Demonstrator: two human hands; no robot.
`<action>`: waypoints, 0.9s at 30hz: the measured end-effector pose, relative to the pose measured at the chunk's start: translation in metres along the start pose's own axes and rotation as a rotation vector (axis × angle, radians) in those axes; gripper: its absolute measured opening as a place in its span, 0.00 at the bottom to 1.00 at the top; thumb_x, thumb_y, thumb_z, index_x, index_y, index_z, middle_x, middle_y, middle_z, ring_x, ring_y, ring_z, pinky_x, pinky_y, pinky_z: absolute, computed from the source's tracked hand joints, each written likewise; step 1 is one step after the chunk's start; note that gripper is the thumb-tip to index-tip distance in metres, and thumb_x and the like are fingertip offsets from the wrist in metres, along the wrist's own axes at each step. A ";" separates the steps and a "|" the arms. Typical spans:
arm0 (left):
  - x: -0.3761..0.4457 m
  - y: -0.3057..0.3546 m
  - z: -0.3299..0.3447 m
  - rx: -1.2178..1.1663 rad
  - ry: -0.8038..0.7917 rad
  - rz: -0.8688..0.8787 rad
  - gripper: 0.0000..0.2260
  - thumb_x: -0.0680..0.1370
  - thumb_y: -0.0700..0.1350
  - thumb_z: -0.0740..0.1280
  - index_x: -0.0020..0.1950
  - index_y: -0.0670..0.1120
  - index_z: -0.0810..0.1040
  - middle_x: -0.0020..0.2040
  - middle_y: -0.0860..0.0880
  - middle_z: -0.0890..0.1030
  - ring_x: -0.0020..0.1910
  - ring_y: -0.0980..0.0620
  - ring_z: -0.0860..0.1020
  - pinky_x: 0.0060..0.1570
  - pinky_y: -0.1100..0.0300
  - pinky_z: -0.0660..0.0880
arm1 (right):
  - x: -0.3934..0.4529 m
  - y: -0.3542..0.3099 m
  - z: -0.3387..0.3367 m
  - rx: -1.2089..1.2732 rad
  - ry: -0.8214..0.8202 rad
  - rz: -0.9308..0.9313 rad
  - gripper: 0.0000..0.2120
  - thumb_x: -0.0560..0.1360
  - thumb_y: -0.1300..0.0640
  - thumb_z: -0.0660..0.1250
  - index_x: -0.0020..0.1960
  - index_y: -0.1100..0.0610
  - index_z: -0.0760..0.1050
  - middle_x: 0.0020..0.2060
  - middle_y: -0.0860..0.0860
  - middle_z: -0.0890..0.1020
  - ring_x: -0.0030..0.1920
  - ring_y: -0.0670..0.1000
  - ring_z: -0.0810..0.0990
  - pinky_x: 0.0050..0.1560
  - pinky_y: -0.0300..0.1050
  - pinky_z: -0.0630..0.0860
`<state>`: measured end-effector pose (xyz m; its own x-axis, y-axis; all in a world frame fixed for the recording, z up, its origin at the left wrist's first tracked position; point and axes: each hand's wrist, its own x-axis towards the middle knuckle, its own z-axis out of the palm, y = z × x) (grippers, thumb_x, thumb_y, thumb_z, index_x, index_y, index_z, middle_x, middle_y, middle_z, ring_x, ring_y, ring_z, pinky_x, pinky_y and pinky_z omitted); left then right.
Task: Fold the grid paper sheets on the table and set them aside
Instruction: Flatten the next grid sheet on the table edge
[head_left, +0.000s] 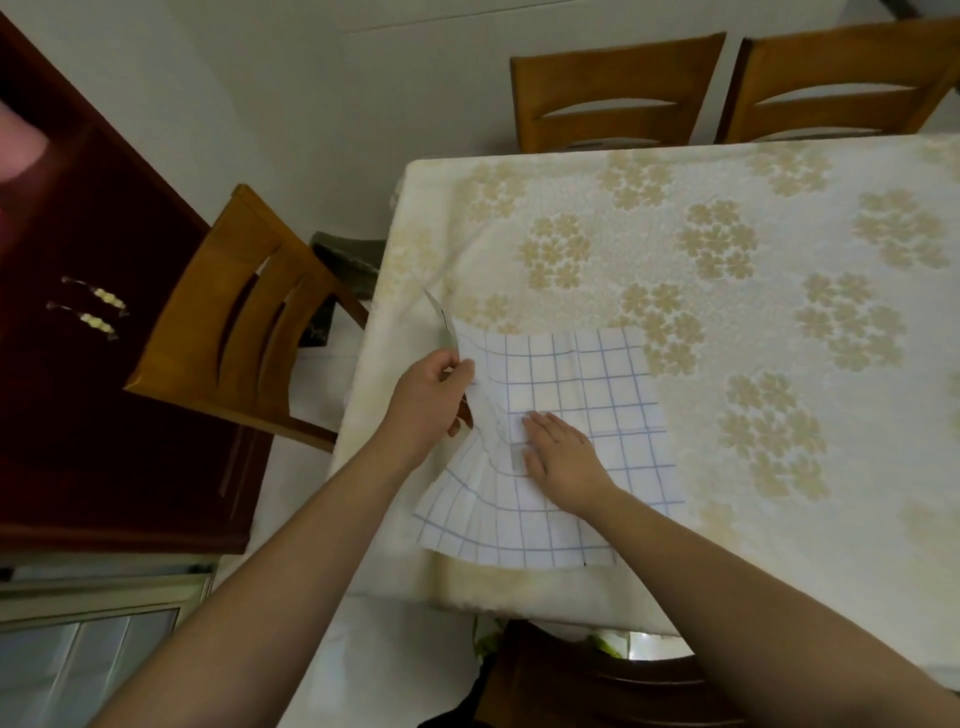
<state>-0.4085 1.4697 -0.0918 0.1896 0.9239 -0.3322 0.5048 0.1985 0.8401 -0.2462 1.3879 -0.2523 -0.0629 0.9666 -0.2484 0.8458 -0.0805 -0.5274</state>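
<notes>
A white sheet of grid paper (582, 384) with blue lines lies at the near left corner of the table (779, 364). My left hand (431, 400) pinches the sheet's left edge and lifts it off the cloth, so that side curls upward. Flat on the middle of the sheet, my right hand (561, 457) presses down with straight fingers. The paper's lower left part bends in soft pleats below my left hand.
The table wears a cream cloth with gold flower clusters. A wooden chair (234, 332) stands at the table's left end, two more chairs (618, 93) at the far side. A dark red cabinet (78, 364) stands at the left. Another chair back (597, 680) shows below the near edge.
</notes>
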 end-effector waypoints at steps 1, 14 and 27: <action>0.001 0.004 0.007 -0.030 -0.029 -0.001 0.11 0.82 0.46 0.61 0.42 0.43 0.74 0.29 0.46 0.76 0.25 0.50 0.74 0.25 0.61 0.69 | -0.003 0.003 -0.004 0.056 0.063 0.007 0.33 0.78 0.42 0.43 0.74 0.61 0.64 0.73 0.57 0.67 0.74 0.56 0.63 0.74 0.56 0.59; 0.020 0.024 0.130 -0.112 -0.312 -0.034 0.09 0.81 0.43 0.60 0.43 0.44 0.72 0.35 0.43 0.82 0.29 0.47 0.80 0.25 0.62 0.71 | -0.067 0.069 -0.064 0.582 0.286 0.366 0.15 0.83 0.55 0.54 0.63 0.53 0.76 0.59 0.49 0.80 0.59 0.49 0.77 0.56 0.39 0.69; 0.018 -0.057 0.132 -0.014 -0.097 0.014 0.07 0.81 0.45 0.60 0.48 0.49 0.77 0.47 0.52 0.82 0.47 0.52 0.81 0.48 0.56 0.78 | -0.068 0.093 -0.059 0.900 0.285 0.564 0.13 0.80 0.49 0.61 0.64 0.50 0.73 0.47 0.49 0.82 0.46 0.49 0.82 0.53 0.48 0.78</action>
<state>-0.3227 1.4316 -0.2026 0.2777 0.8906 -0.3603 0.4902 0.1911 0.8504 -0.1320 1.3289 -0.2365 0.4335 0.7468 -0.5044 0.0120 -0.5645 -0.8254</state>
